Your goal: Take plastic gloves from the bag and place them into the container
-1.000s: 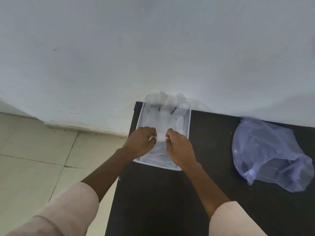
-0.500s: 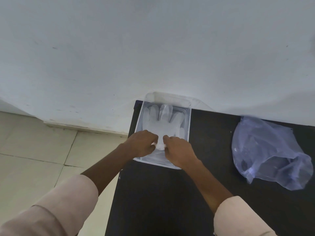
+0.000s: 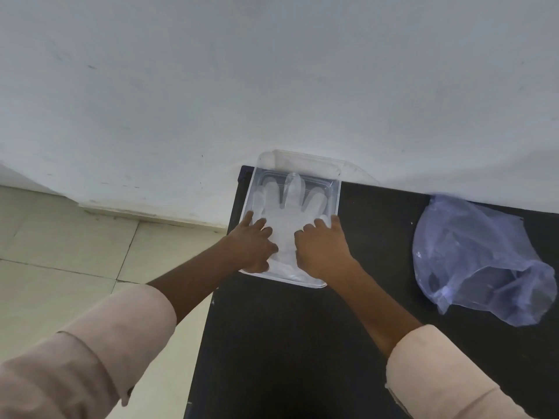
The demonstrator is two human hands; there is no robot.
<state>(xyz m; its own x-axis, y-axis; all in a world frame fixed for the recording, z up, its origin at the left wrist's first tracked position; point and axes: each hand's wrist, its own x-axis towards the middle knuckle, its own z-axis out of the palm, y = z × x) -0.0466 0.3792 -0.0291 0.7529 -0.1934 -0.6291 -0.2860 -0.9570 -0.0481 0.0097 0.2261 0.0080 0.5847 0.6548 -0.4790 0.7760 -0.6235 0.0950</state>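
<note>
A clear plastic container (image 3: 333, 193) sits at the far left corner of the black table, against the wall. A translucent plastic glove (image 3: 287, 217) lies flat inside it, fingers pointing toward the wall. My left hand (image 3: 252, 244) rests on the glove's left side with fingers spread. My right hand (image 3: 322, 247) presses on its right side, fingers also apart. Both palms cover the glove's cuff. A crumpled bluish plastic bag (image 3: 478, 258) lies on the table to the right, apart from both hands.
The black table (image 3: 302, 343) ends just left of the container, with tiled floor (image 3: 60, 252) below. A white wall (image 3: 272, 86) stands right behind the container and bag.
The glove, held pinched above the container a second ago, now lies flat inside it. Both hands have lowered and spread their fingers, moving apart onto the glove's sides.
</note>
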